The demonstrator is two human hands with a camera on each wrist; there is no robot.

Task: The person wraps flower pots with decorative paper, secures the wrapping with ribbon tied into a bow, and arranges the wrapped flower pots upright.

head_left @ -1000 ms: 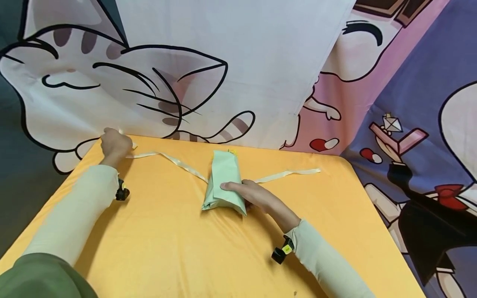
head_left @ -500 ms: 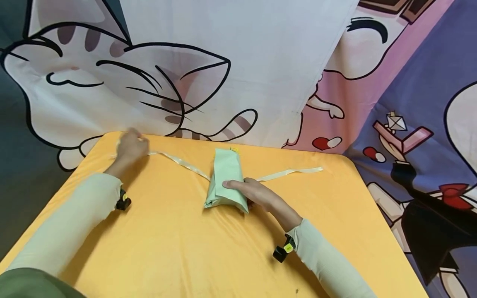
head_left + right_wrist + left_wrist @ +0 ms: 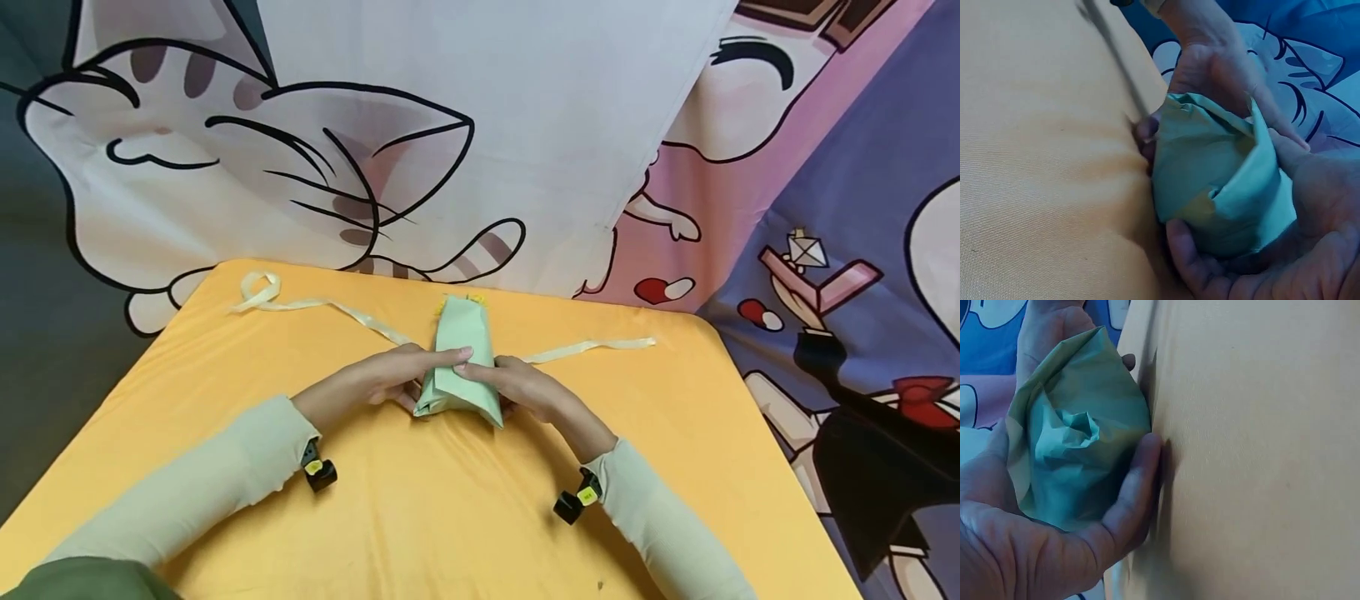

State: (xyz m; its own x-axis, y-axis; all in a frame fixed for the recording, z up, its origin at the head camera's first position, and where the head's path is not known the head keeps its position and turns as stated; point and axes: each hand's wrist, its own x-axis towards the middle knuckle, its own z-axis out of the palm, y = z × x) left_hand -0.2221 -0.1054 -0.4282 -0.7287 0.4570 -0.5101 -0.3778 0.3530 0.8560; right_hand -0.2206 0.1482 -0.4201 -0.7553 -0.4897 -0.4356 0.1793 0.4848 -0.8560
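Observation:
A mint-green paper-wrapped bundle (image 3: pixel 459 333) lies on the yellow cloth, with small yellow bits (image 3: pixel 476 298) peeking out at its far end. My left hand (image 3: pixel 386 372) grips its left side, thumb across the top and fingers low along the side. From the right, my right hand (image 3: pixel 528 387) holds it the same way, and the two thumbs meet on top. Both wrist views show the folded, crumpled near end of the paper (image 3: pixel 1079 431) between the hands. A cream ribbon (image 3: pixel 367 321) emerges on either side of the bundle; its middle is hidden.
The ribbon's left part ends in a loop (image 3: pixel 260 290) near the table's far left corner; its right tail (image 3: pixel 592 347) lies flat. A yellow cloth (image 3: pixel 420 517) covers the table. Behind it hangs a cartoon-printed curtain (image 3: pixel 555 150) along the far edge.
My left hand has let go of the ribbon's left end and come right and nearer to take the bundle's left side. My right hand has kept its hold.

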